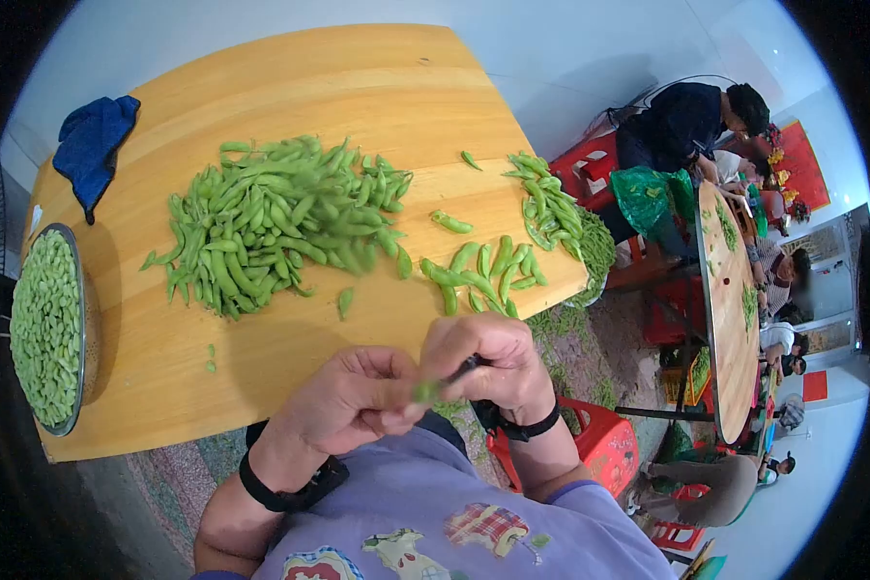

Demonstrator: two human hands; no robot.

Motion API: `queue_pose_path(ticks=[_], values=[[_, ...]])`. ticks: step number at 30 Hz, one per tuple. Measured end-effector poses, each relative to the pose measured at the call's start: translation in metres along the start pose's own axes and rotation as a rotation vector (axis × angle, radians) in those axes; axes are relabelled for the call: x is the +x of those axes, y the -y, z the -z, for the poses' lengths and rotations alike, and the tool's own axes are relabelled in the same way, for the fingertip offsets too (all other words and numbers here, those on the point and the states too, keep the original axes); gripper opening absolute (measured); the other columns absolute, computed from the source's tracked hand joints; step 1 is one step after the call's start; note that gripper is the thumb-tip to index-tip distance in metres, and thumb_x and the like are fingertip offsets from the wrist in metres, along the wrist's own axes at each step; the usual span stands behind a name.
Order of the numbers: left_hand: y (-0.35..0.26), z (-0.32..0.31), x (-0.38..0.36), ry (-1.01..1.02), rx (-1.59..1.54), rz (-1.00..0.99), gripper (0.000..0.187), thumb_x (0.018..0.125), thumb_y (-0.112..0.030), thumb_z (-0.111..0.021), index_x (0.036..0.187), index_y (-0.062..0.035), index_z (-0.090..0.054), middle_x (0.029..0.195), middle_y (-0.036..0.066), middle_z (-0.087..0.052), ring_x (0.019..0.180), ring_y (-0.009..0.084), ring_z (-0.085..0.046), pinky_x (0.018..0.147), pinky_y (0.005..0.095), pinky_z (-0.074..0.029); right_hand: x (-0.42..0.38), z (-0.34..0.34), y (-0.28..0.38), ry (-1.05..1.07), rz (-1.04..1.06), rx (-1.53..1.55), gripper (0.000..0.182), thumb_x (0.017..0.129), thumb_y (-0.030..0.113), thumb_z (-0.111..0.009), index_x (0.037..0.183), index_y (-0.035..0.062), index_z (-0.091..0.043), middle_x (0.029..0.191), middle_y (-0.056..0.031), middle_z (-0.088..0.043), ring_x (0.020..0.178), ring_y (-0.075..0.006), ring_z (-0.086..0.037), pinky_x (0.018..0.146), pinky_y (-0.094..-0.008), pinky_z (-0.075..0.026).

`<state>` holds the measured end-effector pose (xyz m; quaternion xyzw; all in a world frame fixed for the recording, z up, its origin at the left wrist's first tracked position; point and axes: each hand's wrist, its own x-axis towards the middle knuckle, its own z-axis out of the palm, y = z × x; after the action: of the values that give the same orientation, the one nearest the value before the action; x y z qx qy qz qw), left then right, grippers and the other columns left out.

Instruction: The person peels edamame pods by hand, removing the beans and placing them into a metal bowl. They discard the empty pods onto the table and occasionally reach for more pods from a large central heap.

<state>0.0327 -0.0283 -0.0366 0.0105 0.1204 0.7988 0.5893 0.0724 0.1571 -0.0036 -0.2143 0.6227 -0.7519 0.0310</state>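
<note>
My left hand is closed, fingertips pinched on a small green soybean pod, blurred by motion. Fingers of my right hand are curled round a thin dark tool whose kind I cannot make out; its end meets the pod. Both hands are held together just off the table's near edge, in front of my chest. Beyond them lies a big heap of green soybean pods. A smaller group of pods lies nearer my right hand.
A metal colander full of shelled beans stands at the table's left end, near a blue cloth. More pods lie at the right edge. A red stool is beside me; people sit around another table.
</note>
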Motion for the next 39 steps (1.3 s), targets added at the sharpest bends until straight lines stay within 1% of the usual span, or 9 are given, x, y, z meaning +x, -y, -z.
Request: queue_pose_path(ticks=[3,5,8,12,14,18,26,32,39], values=[[-0.002,-0.009,-0.003,-0.248,0.169,-0.086,0.009,0.077,-0.006,-0.065,0.080,-0.0026,-0.057,0.068,0.003,-0.053,0.058,0.0096,-0.048,0.050,0.0208,-0.037,-0.002,-0.003,0.005,-0.104,-0.135,-0.118,0.010,0.073,0.000,-0.063,0.081,-0.0010,-0.056,0.077,-0.0074,-0.057,0.072,-0.0179,-0.055,0.065,-0.0273,-0.042],[0.003,-0.023,-0.004,-0.466,1.172,-0.525,0.011,0.075,-0.007,-0.067,0.078,-0.0039,-0.057,0.068,-0.001,-0.054,0.058,0.0097,-0.050,0.051,0.0214,-0.039,-0.004,-0.012,0.013,-0.240,-0.286,-0.283,0.011,0.072,0.000,-0.062,0.081,-0.0007,-0.056,0.075,-0.0074,-0.057,0.070,-0.0182,-0.056,0.062,-0.0270,-0.043],[0.010,-0.021,-0.005,-0.469,1.531,-0.751,0.012,0.073,-0.005,-0.068,0.077,-0.0045,-0.057,0.068,-0.003,-0.054,0.057,0.0081,-0.050,0.052,0.0211,-0.040,-0.003,-0.025,0.024,-0.287,-0.310,-0.512,0.010,0.068,-0.002,-0.060,0.078,-0.0012,-0.057,0.066,-0.0040,-0.056,0.058,-0.0105,-0.051,0.053,-0.0228,-0.038],[0.011,-0.020,-0.008,-0.492,1.607,-0.783,0.008,0.076,-0.005,-0.065,0.077,-0.0034,-0.057,0.067,-0.002,-0.056,0.057,0.0061,-0.049,0.050,0.0207,-0.039,-0.011,-0.024,0.020,-0.260,-0.301,-0.527,0.015,0.068,-0.002,-0.063,0.082,-0.0008,-0.057,0.070,-0.0092,-0.057,0.065,-0.0213,-0.058,0.058,-0.0278,-0.044],[0.005,-0.024,-0.012,-0.514,0.779,-0.259,0.004,0.080,-0.005,-0.060,0.081,-0.0019,-0.057,0.067,-0.001,-0.057,0.059,0.0038,-0.050,0.051,0.0204,-0.040,-0.013,-0.022,0.016,-0.256,-0.301,-0.499,0.015,0.069,-0.002,-0.063,0.082,-0.0009,-0.057,0.070,-0.0091,-0.057,0.065,-0.0204,-0.058,0.059,-0.0275,-0.044],[0.009,-0.013,-0.010,-0.396,0.562,-0.217,0.005,0.083,-0.006,-0.057,0.083,-0.0007,-0.057,0.068,-0.002,-0.057,0.059,0.0029,-0.051,0.050,0.0198,-0.040,-0.017,-0.019,0.009,-0.287,-0.350,-0.346,0.014,0.071,-0.001,-0.063,0.083,-0.0015,-0.057,0.072,-0.0089,-0.058,0.067,-0.0162,-0.057,0.059,-0.0262,-0.044],[0.015,-0.010,-0.013,-0.508,1.493,-0.626,0.015,0.080,0.002,-0.057,0.089,-0.0044,-0.047,0.066,0.003,-0.055,0.052,0.0082,-0.051,0.047,0.0214,-0.039,-0.011,-0.027,0.016,-0.277,-0.440,-0.476,0.016,0.074,0.001,-0.062,0.088,-0.0022,-0.057,0.075,-0.0065,-0.058,0.067,-0.0117,-0.054,0.061,-0.0239,-0.043],[0.013,-0.015,-0.015,-0.463,1.657,-0.667,0.015,0.076,-0.002,-0.061,0.087,-0.0054,-0.050,0.073,0.011,-0.056,0.066,0.0287,-0.058,0.057,0.0337,-0.046,-0.013,-0.021,0.014,-0.144,-0.482,-0.438,0.019,0.075,0.004,-0.063,0.092,-0.0013,-0.056,0.077,-0.0116,-0.061,0.070,-0.0175,-0.060,0.063,-0.0281,-0.047],[0.007,-0.013,-0.014,-0.302,1.722,-0.740,0.015,0.075,-0.001,-0.058,0.088,-0.0071,-0.055,0.074,0.009,-0.057,0.069,0.0263,-0.059,0.060,0.0335,-0.047,-0.019,-0.014,0.002,-0.092,-0.366,-0.290,0.017,0.076,0.001,-0.061,0.091,-0.0017,-0.056,0.076,-0.0067,-0.061,0.066,-0.0129,-0.056,0.057,-0.0251,-0.043]])
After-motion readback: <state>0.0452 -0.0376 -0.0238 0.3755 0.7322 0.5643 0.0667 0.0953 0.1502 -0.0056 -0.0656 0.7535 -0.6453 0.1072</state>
